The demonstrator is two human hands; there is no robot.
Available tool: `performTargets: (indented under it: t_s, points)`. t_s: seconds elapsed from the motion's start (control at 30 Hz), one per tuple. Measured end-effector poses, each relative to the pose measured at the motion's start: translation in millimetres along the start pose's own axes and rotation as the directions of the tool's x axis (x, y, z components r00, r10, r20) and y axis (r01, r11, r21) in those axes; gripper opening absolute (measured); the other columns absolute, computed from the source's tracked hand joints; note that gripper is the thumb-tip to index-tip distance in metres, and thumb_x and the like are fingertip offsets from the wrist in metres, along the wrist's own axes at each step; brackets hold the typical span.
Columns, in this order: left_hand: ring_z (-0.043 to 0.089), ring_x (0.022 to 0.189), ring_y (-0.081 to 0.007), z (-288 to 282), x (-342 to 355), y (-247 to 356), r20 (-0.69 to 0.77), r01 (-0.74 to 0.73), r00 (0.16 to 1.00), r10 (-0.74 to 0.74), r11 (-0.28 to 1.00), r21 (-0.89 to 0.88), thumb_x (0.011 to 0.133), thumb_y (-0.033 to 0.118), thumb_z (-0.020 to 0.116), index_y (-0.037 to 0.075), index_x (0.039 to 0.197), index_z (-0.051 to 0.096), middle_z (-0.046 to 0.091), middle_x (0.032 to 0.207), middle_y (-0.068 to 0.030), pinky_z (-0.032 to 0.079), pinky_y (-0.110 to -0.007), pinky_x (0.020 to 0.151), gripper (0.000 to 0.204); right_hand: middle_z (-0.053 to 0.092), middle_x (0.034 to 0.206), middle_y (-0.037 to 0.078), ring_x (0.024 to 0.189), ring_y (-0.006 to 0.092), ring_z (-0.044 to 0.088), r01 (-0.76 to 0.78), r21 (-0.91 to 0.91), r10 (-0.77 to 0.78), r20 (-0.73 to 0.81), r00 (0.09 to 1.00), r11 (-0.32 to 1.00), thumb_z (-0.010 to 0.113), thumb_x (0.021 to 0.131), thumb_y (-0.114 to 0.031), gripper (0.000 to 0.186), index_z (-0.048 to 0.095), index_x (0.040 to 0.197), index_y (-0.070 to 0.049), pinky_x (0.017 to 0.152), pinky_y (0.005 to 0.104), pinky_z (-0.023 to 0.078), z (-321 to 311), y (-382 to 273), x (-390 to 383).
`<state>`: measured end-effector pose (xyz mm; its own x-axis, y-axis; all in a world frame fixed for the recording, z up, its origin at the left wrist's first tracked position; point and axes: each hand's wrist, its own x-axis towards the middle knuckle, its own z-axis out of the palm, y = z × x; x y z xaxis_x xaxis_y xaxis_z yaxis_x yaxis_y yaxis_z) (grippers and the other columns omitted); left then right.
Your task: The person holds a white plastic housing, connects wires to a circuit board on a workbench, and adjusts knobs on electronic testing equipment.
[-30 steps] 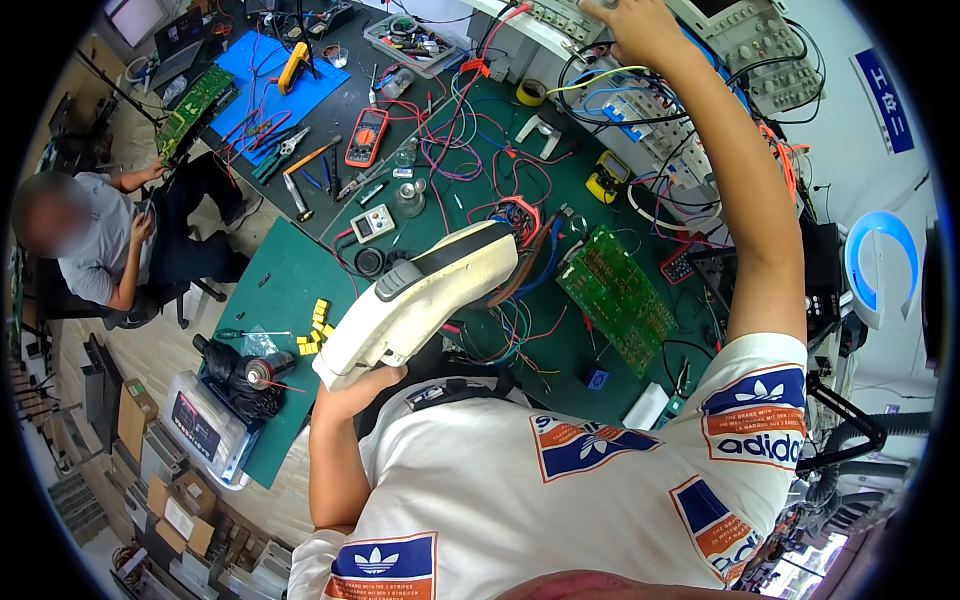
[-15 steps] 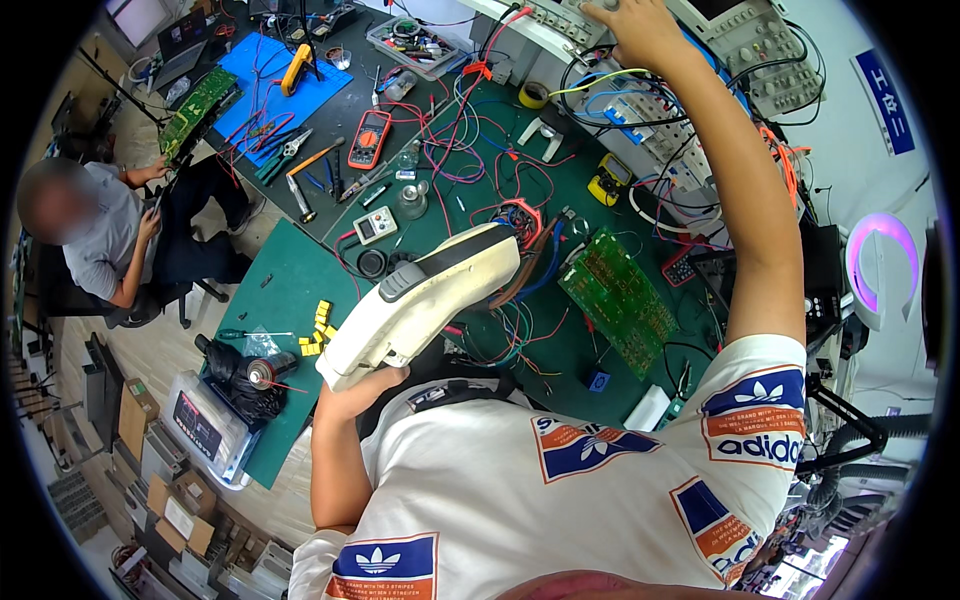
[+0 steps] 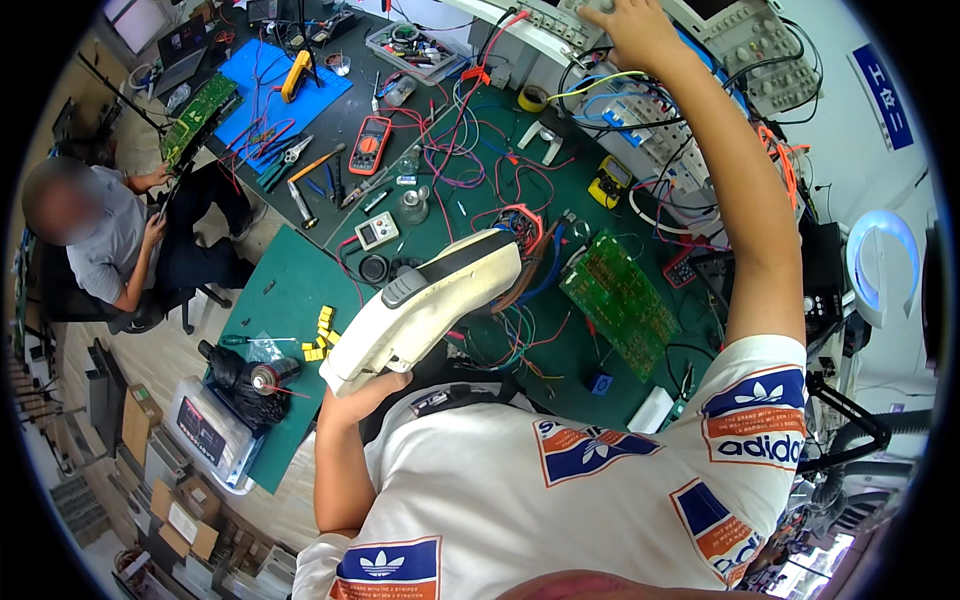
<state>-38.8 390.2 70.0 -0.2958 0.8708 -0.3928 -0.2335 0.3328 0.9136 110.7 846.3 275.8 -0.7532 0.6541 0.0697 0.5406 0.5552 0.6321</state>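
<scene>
While left hand [image 3: 372, 392] grips white device [image 3: 425, 308] — blue sign [image 3: 881, 95] upper right.

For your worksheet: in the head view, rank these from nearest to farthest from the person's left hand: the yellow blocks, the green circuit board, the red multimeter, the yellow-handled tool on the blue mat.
From the left hand:
1. Yellow blocks, just up and left on the green mat.
2. Green circuit board, to the right, mid-bench.
3. Red multimeter, farther up the bench.
4. Yellow-handled tool, on the blue mat at the far end.
</scene>
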Motion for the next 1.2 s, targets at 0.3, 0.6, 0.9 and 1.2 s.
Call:
performTargets:
  t_s: [0.3,0.6,0.9,1.2]
  points:
    - [0.058,0.096,-0.0162,1.7,-0.9,3.2,-0.011,-0.011,1.0,0.012,1.0,0.009,0.061,-0.003,0.073,0.0,0.118,0.059,0.064,0.107,-0.0064,0.048,-0.03,0.084,0.059,0.023,0.146,0.034,0.132,0.0455,0.032,-0.005,-0.02,0.006,0.02,1.0,1.0,0.075,0.067,-0.032,0.068,0.054,0.13,-0.023,0.107,0.0466,0.032,-0.4,-1.4,1.2]
    - [0.058,0.094,-0.0154,1.8,-0.7,0.6,-0.01,-0.014,1.0,0.014,1.0,0.013,0.062,-0.004,0.073,0.0,0.117,0.059,0.064,0.105,-0.0055,0.048,-0.029,0.082,0.057,0.022,0.146,0.034,0.132,0.0457,0.031,-0.008,-0.018,0.008,0.016,1.0,1.0,0.075,0.067,-0.033,0.067,0.054,0.13,-0.024,0.108,0.0469,0.031,-2.5,-1.2,-1.3]
    - [0.059,0.093,-0.0151,2.2,-0.8,3.2,-0.001,-0.009,1.0,0.009,1.0,0.025,0.062,-0.005,0.073,0.001,0.116,0.06,0.065,0.103,-0.0052,0.048,-0.029,0.082,0.056,0.023,0.146,0.033,0.134,0.0462,0.028,0.0,-0.09,0.0,0.005,1.0,0.996,0.072,0.071,-0.03,0.06,0.057,0.128,-0.027,0.11,0.0487,0.027,6.0,-4.3,2.4]
    - [0.059,0.095,-0.0156,2.1,-1.3,1.6,0.008,-0.02,1.0,0.02,1.0,-0.01,0.062,-0.005,0.073,0.0,0.116,0.059,0.065,0.106,-0.006,0.048,-0.03,0.084,0.057,0.025,0.145,0.033,0.132,0.0464,0.03,-0.012,-0.12,0.005,-0.061,0.998,0.993,0.07,0.071,-0.029,0.054,0.061,0.125,-0.028,0.109,0.0495,0.027,12.4,-5.5,4.2]
